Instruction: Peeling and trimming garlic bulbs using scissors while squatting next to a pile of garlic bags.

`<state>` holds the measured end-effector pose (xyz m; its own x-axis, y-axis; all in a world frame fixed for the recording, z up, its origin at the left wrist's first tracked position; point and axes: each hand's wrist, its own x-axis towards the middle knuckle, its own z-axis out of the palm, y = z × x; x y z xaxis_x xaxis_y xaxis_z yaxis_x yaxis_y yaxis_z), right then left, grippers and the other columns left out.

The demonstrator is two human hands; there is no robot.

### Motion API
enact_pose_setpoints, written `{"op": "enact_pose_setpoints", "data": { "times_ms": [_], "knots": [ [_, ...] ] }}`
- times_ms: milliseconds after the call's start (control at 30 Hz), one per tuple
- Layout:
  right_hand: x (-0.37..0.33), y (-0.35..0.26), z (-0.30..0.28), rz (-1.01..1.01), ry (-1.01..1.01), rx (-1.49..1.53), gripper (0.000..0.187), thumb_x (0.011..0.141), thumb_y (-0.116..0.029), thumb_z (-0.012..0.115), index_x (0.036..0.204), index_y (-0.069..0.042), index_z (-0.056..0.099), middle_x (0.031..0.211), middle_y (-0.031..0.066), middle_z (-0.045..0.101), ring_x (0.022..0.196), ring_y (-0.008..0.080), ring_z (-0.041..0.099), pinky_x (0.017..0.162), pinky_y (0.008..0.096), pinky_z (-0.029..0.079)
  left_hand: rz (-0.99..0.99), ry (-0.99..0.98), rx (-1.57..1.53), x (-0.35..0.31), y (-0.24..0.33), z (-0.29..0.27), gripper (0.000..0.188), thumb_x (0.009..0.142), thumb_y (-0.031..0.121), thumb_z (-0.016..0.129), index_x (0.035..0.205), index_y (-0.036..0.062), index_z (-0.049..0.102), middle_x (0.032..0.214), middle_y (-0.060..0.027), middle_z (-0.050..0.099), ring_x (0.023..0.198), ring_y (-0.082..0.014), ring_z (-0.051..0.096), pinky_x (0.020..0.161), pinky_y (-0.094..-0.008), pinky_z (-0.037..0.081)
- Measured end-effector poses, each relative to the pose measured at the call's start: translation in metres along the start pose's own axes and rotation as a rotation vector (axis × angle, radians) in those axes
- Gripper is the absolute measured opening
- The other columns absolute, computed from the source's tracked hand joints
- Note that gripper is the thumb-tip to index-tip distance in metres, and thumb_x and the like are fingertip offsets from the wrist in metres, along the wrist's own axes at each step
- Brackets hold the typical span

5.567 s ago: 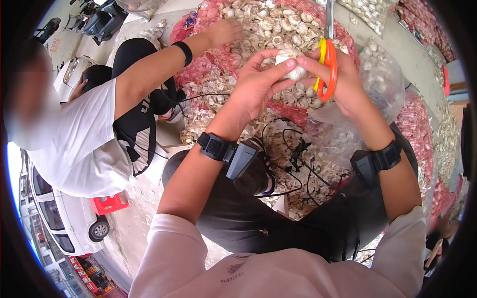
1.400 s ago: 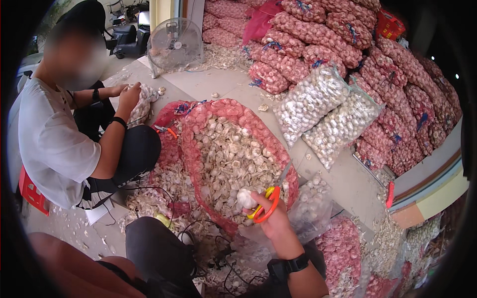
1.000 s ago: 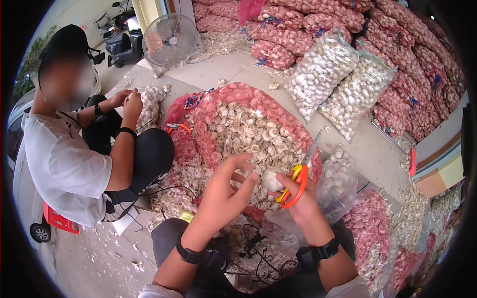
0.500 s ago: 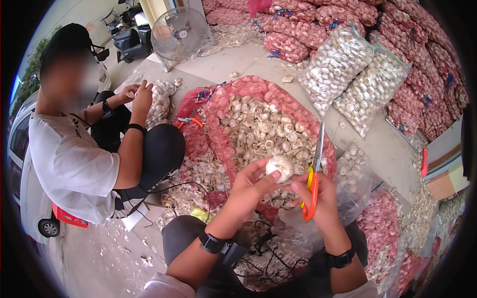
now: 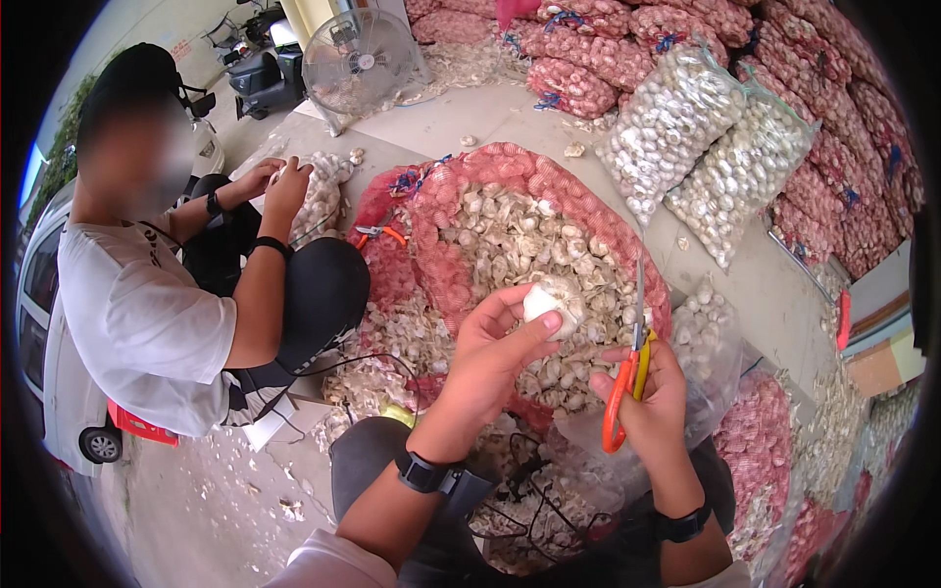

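Between the thumb and fingers of my left hand (image 5: 500, 343) is a white garlic bulb (image 5: 555, 302), held over a big open red mesh sack (image 5: 549, 169). Loose garlic bulbs (image 5: 520, 240) and papery skins fill that sack. My right hand (image 5: 649, 397) grips a pair of scissors (image 5: 627, 377) with one orange and one yellow handle. The blades point up and away from me, apart from the bulb. Below my right hand lies a clear plastic bag (image 5: 706, 367) with garlic in it.
At left a co-worker (image 5: 147, 304) sits handling something small near a bag of garlic (image 5: 319, 196). Orange-handled pruners (image 5: 380, 235) rest on red mesh. Two filled clear bags (image 5: 671, 127) and stacked red sacks (image 5: 833, 147) stand behind. A fan (image 5: 361, 61) is farther off; black cables (image 5: 534, 510) lie below my arms.
My right hand has moved away from the bulb, down and right, and the scissors have turned in it. The bulb has tilted in my left hand, showing a smoother white side.
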<state>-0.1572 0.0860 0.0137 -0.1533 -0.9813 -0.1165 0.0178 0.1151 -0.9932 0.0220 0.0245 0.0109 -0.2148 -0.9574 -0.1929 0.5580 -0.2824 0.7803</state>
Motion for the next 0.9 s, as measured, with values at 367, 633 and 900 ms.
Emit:
{"op": "enact_pose_setpoints", "data": {
  "times_ms": [367, 633, 900],
  "knots": [
    [-0.005, 0.003, -0.015, -0.19, 0.246, -0.034, 0.034, 0.073, 0.009, 0.069, 0.1, 0.001, 0.05, 0.086, 0.0052, 0.063, 0.08, 0.0113, 0.064, 0.073, 0.0245, 0.052, -0.187, -0.11, 0.203, 0.004, -0.038, 0.031, 0.03, 0.084, 0.006, 0.072, 0.111, 0.0031, 0.058, 0.101, -0.0059, 0.068, 0.088, -0.0116, 0.066, 0.069, -0.0233, 0.055],
    [-0.004, 0.005, -0.026, -0.126, 0.35, -0.05, 0.026, 0.078, 0.006, 0.066, 0.1, 0.0, 0.054, 0.084, 0.002, 0.062, 0.078, 0.0071, 0.061, 0.069, 0.021, 0.049, -0.126, -0.11, 0.29, 0.005, -0.048, 0.052, 0.035, 0.081, 0.005, 0.075, 0.111, 0.0004, 0.057, 0.096, -0.0055, 0.068, 0.076, -0.0084, 0.062, 0.064, -0.0223, 0.051],
    [-0.003, -0.003, -0.038, -0.116, 0.344, 0.094, 0.025, 0.076, 0.009, 0.066, 0.095, -0.001, 0.053, 0.081, 0.0026, 0.061, 0.07, 0.0057, 0.058, 0.06, 0.0197, 0.048, -0.159, -0.186, 0.275, 0.007, -0.051, 0.052, 0.036, 0.08, 0.004, 0.075, 0.11, -0.0001, 0.056, 0.093, -0.0057, 0.068, 0.073, -0.0078, 0.062, 0.062, -0.0215, 0.05]
  ]
}}
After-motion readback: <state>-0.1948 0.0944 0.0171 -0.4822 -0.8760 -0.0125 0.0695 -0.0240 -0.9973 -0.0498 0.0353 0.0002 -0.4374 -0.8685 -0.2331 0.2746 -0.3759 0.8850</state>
